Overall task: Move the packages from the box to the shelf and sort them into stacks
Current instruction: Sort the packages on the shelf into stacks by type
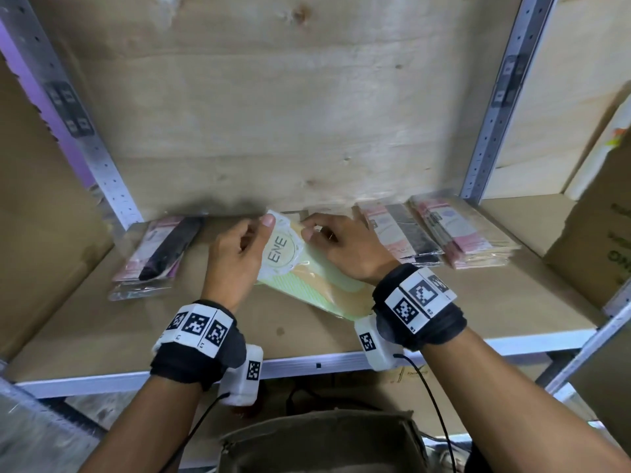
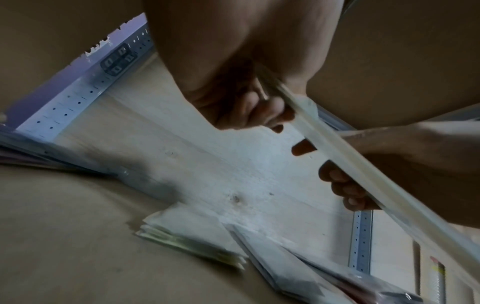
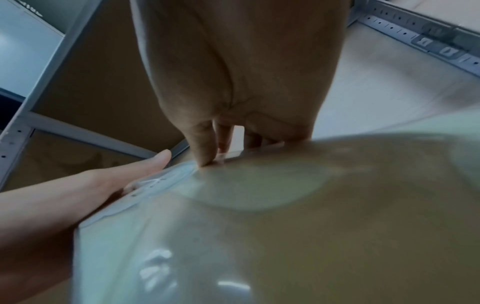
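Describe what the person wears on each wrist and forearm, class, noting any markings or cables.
Bare forearms, no sleeves. Each wrist carries a black fabric band ringed with white tiles printed with black square codes. Under each wrist hangs a white camera block bearing another code, with a thin black cable trailing down.

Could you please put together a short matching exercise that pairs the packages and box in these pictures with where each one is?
Things:
1. green and yellow package
2. dark package stack
3. pink package stacks
4. open box

Places:
A. right part of the shelf
B. below the shelf edge
C. held by both hands
D. left part of the shelf

Pairs: 1-C, 2-D, 3-A, 4-B
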`<state>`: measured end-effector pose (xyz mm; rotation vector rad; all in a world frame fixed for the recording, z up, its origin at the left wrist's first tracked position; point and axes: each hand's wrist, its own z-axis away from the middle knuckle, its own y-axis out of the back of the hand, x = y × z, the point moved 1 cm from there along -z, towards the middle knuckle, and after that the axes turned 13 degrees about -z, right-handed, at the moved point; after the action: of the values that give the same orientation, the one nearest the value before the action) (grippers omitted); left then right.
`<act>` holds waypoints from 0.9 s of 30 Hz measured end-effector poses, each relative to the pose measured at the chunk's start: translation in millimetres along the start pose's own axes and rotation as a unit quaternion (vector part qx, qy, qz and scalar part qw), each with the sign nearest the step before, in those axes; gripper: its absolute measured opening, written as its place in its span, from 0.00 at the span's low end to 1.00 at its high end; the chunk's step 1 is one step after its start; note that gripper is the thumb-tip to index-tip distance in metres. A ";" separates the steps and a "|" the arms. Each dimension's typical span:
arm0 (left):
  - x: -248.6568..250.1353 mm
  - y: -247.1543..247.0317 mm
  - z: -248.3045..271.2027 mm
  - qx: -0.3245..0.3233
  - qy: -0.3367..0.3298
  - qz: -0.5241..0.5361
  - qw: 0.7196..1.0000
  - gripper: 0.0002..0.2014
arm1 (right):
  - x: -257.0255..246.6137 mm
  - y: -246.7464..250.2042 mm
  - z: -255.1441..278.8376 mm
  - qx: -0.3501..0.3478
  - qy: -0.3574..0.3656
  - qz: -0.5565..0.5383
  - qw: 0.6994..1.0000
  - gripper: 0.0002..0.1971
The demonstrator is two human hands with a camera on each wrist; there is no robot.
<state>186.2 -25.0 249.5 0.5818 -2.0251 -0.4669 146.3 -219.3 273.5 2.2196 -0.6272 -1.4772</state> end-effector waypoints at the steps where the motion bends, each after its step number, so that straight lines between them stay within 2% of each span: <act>1: -0.7 -2.3 1.2 0.005 -0.001 -0.036 0.999 0.25 | 0.2 -1.8 1.4 -0.009 0.003 -0.001 1.000 0.13; 5: 1.4 -4.8 1.5 0.028 -0.007 -0.096 0.995 0.29 | 5.4 -4.4 4.6 -0.005 -0.045 0.007 0.999 0.16; 9: -3.6 -3.9 -0.4 0.015 0.061 -0.108 0.992 0.37 | 13.7 -5.0 7.9 -0.036 -0.101 0.033 0.994 0.21; 14: -14.7 -14.5 -3.4 -0.020 0.167 0.067 0.983 0.35 | 14.7 -4.8 8.4 -0.035 -0.077 0.013 0.996 0.27; 16: -15.2 -15.5 -3.7 -0.032 0.188 0.098 0.977 0.34 | 16.6 -3.2 8.7 -0.025 -0.074 0.019 0.997 0.27; 18: -14.4 -12.3 -3.1 -0.035 0.177 0.058 0.982 0.37 | 19.0 -2.3 9.8 -0.018 -0.075 0.019 0.997 0.27; 22: -8.7 -1.6 0.0 -0.032 0.112 -0.114 0.987 0.35 | 23.3 -1.0 11.7 -0.012 -0.079 0.001 0.997 0.24; 24: -4.7 1.3 0.6 -0.025 0.098 -0.141 0.985 0.34 | 23.7 -0.8 12.3 -0.015 -0.078 0.000 0.997 0.22; 27: -4.8 0.8 -0.5 -0.029 0.109 -0.140 0.984 0.39 | 22.1 -1.1 12.3 -0.023 -0.080 0.000 0.997 0.22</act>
<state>188.6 -21.6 246.9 0.8492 -1.7237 -0.6006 142.5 -231.9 251.9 2.0813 -0.6370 -1.6638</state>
